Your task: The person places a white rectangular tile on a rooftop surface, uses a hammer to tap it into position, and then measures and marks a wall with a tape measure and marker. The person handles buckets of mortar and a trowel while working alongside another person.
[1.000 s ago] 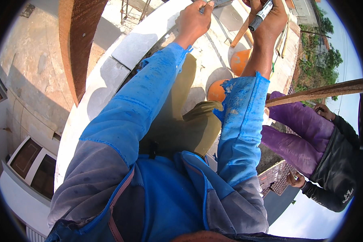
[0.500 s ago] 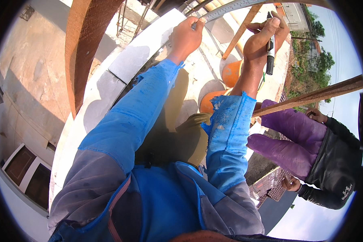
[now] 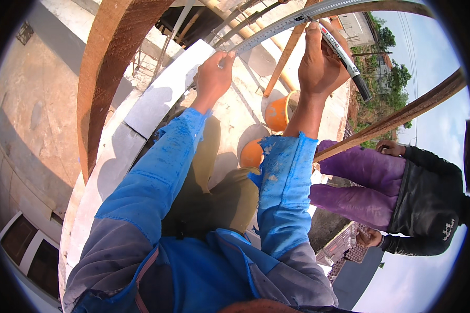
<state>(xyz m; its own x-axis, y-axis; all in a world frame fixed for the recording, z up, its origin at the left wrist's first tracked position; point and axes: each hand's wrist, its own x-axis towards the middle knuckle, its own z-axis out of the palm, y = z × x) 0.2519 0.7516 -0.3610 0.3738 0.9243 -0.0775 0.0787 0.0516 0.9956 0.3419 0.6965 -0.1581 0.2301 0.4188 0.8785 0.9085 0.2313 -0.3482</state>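
My left hand (image 3: 214, 78) is closed on the near end of a long silver metal ruler (image 3: 269, 34), which runs up and to the right toward the top edge. In my right hand (image 3: 321, 65) is a black-and-white marker pen (image 3: 342, 55). The pen slants across the fingers with its dark end hanging down to the right. Its other end points up at the ruler's edge; whether it touches cannot be told. A strip of wood (image 3: 384, 6) lies along the ruler's far part.
White blocks (image 3: 154, 107) form a wall top left of my arm, beside a thick wooden beam (image 3: 102, 78). Two orange buckets (image 3: 277, 113) stand below my right forearm. A wooden pole (image 3: 402, 112) slants in from the right, near a co-worker in purple trousers (image 3: 365, 201).
My right hand has turned the marker from upright to slanted and brought its upper end to the ruler. My left hand sits lower and further left in view, still on the ruler's end.
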